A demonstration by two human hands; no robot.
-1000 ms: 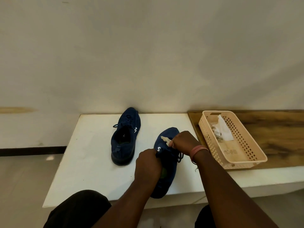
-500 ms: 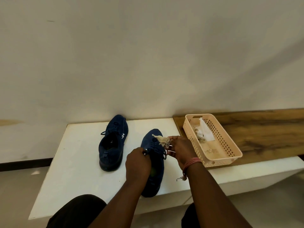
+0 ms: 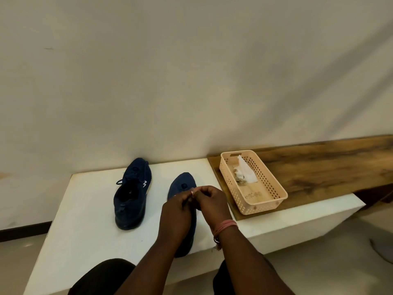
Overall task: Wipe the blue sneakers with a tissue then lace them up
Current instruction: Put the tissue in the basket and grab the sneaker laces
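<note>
Pale plaster wall (image 3: 191,71) filled the upper part of the view, and below it a low white bench (image 3: 89,209) ran along its foot, with a grey floor (image 3: 19,262) at the left. A brown wooden board (image 3: 319,167) covered the bench's far right part up to the wall.

Two blue sneakers stood on the white part, toes toward the wall. The left sneaker (image 3: 133,194) sat near the back edge, well apart from both hands, its mouth open and a loop of dark lace sticking out on its left side. The right sneaker (image 3: 182,184) reached from mid-bench to the front edge, with only its toe and a strip of its heel showing past the hands.

Both hands met above the middle of that right sneaker. The left hand (image 3: 175,211) had its fingers curled inward, and the right hand (image 3: 210,201), with pink bands (image 3: 225,225) round its wrist, was curled the same way against it. A small pale scrap (image 3: 194,190) showed between their fingertips; whether it was tissue or something else could not be told, nor which hand pinched it.

On the left end of the wooden board stood a peach plastic basket (image 3: 274,199) with perforated walls. A crumpled white tissue (image 3: 245,173) lay inside it toward the far end, with a darker soiled wad just beside it.

Dark-clothed knees (image 3: 100,277) showed at the bottom edge.
</note>
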